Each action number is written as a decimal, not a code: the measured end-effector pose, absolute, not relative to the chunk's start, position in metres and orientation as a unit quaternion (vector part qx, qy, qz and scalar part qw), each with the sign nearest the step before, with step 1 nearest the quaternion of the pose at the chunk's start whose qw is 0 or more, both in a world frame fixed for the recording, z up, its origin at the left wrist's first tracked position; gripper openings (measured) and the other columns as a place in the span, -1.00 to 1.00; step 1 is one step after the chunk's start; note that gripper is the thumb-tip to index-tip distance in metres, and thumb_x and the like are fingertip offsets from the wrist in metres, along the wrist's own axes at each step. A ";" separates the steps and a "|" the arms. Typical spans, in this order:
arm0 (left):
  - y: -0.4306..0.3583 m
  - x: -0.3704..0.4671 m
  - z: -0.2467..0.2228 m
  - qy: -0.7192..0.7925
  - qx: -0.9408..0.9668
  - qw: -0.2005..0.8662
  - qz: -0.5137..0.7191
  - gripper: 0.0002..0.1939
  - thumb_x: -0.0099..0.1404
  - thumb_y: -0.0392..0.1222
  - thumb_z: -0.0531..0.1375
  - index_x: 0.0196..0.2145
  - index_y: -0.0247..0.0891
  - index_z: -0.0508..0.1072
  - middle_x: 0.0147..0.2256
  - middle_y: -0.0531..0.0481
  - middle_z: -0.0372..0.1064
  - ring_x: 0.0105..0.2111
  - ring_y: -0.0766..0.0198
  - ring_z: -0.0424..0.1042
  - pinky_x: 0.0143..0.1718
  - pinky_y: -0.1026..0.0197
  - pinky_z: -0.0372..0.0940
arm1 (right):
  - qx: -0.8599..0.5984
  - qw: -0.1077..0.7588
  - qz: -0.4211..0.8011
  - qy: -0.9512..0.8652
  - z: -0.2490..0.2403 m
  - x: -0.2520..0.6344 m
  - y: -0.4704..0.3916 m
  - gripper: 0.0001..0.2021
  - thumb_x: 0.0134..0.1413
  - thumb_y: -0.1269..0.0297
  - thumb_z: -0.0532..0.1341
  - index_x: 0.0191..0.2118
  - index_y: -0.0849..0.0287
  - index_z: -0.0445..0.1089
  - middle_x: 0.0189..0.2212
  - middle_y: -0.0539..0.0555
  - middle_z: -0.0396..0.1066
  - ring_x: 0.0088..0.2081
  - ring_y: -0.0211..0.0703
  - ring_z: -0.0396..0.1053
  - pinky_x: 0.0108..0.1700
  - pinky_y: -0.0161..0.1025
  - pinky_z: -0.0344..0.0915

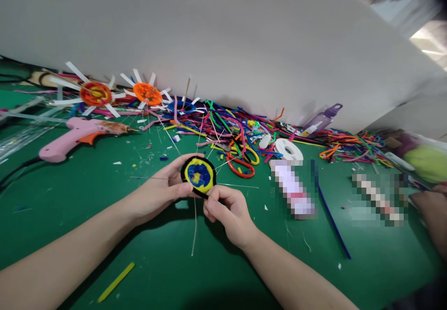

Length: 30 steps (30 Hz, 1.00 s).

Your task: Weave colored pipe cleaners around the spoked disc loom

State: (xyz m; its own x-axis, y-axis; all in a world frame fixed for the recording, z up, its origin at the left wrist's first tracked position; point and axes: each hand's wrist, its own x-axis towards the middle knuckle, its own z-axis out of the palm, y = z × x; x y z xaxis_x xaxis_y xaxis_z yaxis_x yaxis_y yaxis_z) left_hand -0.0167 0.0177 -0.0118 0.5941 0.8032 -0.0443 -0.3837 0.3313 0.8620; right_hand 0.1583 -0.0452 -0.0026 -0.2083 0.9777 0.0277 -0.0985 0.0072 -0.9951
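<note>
Head view. Left hand (pixel 159 193) grasping a small round coil disc (pixel 199 175), thumb across its near edge and fingers behind it, held just above the green tabletop (pixel 87 217). Disc wound in rings: black outer rim, yellow band, blue centre with flecks of other colours. Thin pale spokes (pixel 194 228) sticking out around it, one long one hanging down toward the tabletop. Right hand (pixel 226 210) just below and to the right of the disc, fingers clenched in a pinch at the black rim where the outermost strand seems to end; exactly what is pinched, too small to tell.

Judged from this: winding or fixing the outer black ring, mid-step, disc well filled already. Next move likely calling for a steady left-hand hold, tension kept on the strand, and care not to bend the thin spokes.

Around the work: pink glue gun (pixel 75 135) lying well to the left. Two finished-looking orange discs (pixel 96 93) with white spokes near the white backdrop (pixel 223 40). Heap of coloured pipe cleaners (pixel 237 128) behind the disc, red loop (pixel 240 166) just beside it, white tape roll (pixel 288 149) to the right, purple bottle (pixel 321 120) beyond. Yellow stick (pixel 116 282) near the left forearm. Another person's hand (pixel 431 210) at the right edge.
</note>
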 end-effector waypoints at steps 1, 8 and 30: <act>0.018 -0.017 -0.012 0.245 0.436 0.777 0.382 -0.43 0.13 -0.30 0.36 0.09 -0.06 0.36 -0.04 -0.05 0.47 -0.08 0.17 0.47 -0.09 0.24 0.41 | -0.414 0.474 0.570 -0.529 -0.002 0.158 -0.046 -0.66 0.05 0.08 0.25 -0.56 0.14 0.18 -0.65 -0.09 0.14 -0.55 -0.31 0.05 -0.47 -0.28 -0.02; 0.018 -0.018 -0.013 0.252 0.445 0.765 0.391 -0.48 0.12 -0.29 0.38 0.03 -0.06 0.40 -0.12 0.00 0.50 -0.14 0.23 0.47 -0.12 0.30 0.35 | -0.413 0.473 0.569 -0.531 -0.001 0.158 -0.046 -0.66 0.05 0.08 0.25 -0.57 0.14 0.19 -0.65 -0.08 0.15 -0.55 -0.30 0.07 -0.47 -0.27 0.00; 0.017 -0.018 -0.011 0.229 0.411 0.800 0.373 -0.40 0.08 -0.11 0.42 0.07 -0.07 0.36 -0.04 -0.10 0.48 -0.11 0.12 0.50 -0.07 0.14 0.37 | -0.406 0.462 0.584 -0.530 0.004 0.155 -0.045 -0.60 0.00 -0.03 0.30 -0.57 0.15 0.23 -0.65 -0.08 0.17 -0.57 -0.33 0.08 -0.48 -0.28 0.03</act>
